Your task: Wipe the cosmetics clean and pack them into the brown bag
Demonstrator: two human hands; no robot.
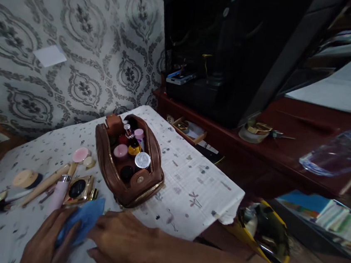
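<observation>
My left hand [53, 236] grips a crumpled blue cloth [86, 220] at the front of the table. Right beside the cloth, my right hand [123, 241] is closed, its fingers curled in; whatever they hold is hidden. Beyond both hands stands an open brown zip bag [110, 179]. Inside it are a pink-lidded jar [121, 151], a silver-lidded jar [142, 160], an amber bottle [134, 147] and other small containers. Left of the bag lie a gold compact [78, 189], a pale pink bottle [59, 192] and a pink round jar [80, 154].
The table wears a white printed cloth [185, 187]. More cosmetics, including a beige-topped jar [26, 178], lie along its left side. To the right, a dark red cabinet [294, 131] bears a large black screen [227, 53]. A yellow-edged bin-like object [265, 233] stands below the table corner.
</observation>
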